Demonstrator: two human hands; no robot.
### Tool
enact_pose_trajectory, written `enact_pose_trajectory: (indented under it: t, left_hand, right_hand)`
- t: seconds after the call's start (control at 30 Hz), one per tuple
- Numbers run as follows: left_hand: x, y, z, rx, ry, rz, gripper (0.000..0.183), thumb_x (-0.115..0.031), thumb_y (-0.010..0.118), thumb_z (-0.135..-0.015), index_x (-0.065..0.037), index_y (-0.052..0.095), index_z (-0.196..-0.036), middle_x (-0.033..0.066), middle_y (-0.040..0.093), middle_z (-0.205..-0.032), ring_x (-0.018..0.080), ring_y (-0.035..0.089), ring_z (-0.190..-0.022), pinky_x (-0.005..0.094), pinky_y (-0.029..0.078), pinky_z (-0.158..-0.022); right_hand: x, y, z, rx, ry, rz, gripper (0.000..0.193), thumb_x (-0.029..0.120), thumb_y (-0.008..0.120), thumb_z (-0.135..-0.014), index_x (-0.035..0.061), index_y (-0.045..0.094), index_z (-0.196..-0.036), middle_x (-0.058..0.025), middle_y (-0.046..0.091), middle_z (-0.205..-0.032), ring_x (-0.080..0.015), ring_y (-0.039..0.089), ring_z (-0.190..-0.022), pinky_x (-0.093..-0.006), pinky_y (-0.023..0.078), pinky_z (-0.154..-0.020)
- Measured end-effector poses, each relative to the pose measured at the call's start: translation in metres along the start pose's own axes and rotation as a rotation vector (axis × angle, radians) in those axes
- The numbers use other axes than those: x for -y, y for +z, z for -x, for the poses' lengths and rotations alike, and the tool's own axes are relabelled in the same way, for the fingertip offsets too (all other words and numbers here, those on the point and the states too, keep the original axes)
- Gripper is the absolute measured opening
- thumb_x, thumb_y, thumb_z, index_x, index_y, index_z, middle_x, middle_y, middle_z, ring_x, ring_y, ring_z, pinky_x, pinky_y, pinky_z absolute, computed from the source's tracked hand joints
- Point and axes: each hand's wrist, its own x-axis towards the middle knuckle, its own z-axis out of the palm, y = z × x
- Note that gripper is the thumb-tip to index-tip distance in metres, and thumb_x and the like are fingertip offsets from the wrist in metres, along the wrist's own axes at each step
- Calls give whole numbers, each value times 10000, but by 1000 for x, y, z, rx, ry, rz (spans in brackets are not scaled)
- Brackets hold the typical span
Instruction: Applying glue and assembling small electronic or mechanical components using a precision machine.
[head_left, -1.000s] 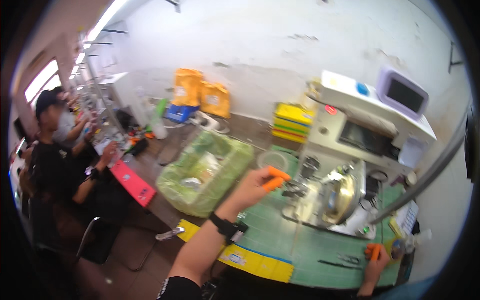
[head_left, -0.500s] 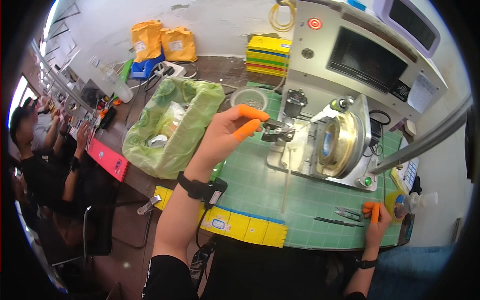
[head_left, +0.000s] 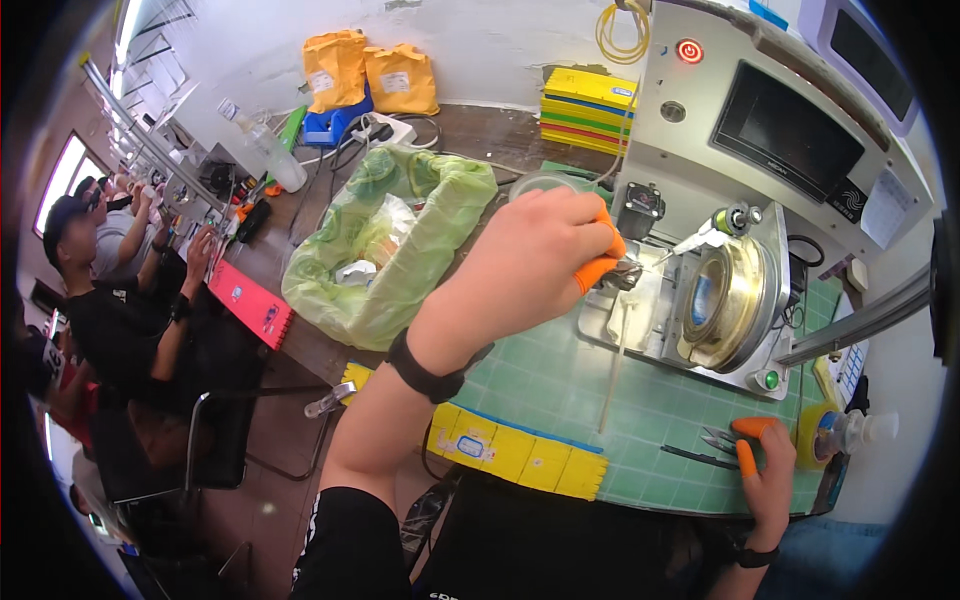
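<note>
My left hand (head_left: 535, 260) reaches over the green mat with orange covers on its fingertips. Its thumb and forefinger are closed at a small dark metal clamp (head_left: 625, 274) on the machine; what lies between them is hidden. My right hand (head_left: 768, 470), also with orange fingertip covers, rests at the mat's near right. Its thumb and forefinger are apart, beside the end of a pair of thread snips (head_left: 718, 440). Dark slim tweezers (head_left: 698, 457) lie just left of the snips. A large spool (head_left: 708, 305) stands on the machine's metal base, right of the clamp.
A bin lined with a green bag (head_left: 345, 310) stands left of my left arm. Yellow strips (head_left: 515, 452) line the mat's near edge. A yellow bottle (head_left: 820, 435) stands beside my right hand. At the far left sits a person in black (head_left: 120, 335). A thin stick (head_left: 615, 385) points toward me.
My left hand has turned over, back upward, and its fingers have closed in at the clamp. The right hand's curled fingers have spread beside the snips. The whole view has shifted.
</note>
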Motion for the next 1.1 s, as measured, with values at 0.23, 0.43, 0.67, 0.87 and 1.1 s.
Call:
enact_pose_trajectory:
  t: [0.23,0.43,0.67,0.87,1.1]
  left_hand:
    - [-10,9,-8,-57,-27,458,105,-40,792,-880,-60,729,-962,59,623,-1062,199,593,-890,305,477,-757]
    - [3,30,4,-52,-258,751,69,-36,746,-937,-35,715,-998,32,619,-1068,114,552,-905,244,447,-750]
    - [8,38,5,-62,-264,877,49,7,716,-937,-5,705,-983,59,612,-1055,161,561,-990,264,464,-805]
    - [19,32,12,-71,-229,840,53,-22,737,-940,-27,708,-984,53,616,-1076,157,571,-980,256,466,-798]
    - [4,46,-2,-111,-180,928,98,-90,750,-944,-66,659,-972,34,539,-1059,127,551,-912,263,468,-749]
  right_hand:
    - [16,-2,-5,38,39,72,346,-6,775,-784,29,713,-1123,-149,641,-1115,-366,629,-1054,-418,509,-913]
    - [16,-1,-13,130,40,21,361,-37,781,-796,55,735,-1142,-129,630,-1083,-319,641,-993,-390,538,-851]
    - [9,-3,-17,231,75,51,322,-21,804,-775,72,771,-1082,-116,594,-963,-314,612,-871,-397,509,-751]
    - [43,4,-37,225,-114,-41,258,61,839,-765,86,788,-1016,-108,588,-862,-299,607,-809,-400,488,-710]
    - [101,31,-5,393,40,-1003,252,269,628,-1050,18,616,-1026,-85,650,-775,-160,533,-560,-286,441,-538]
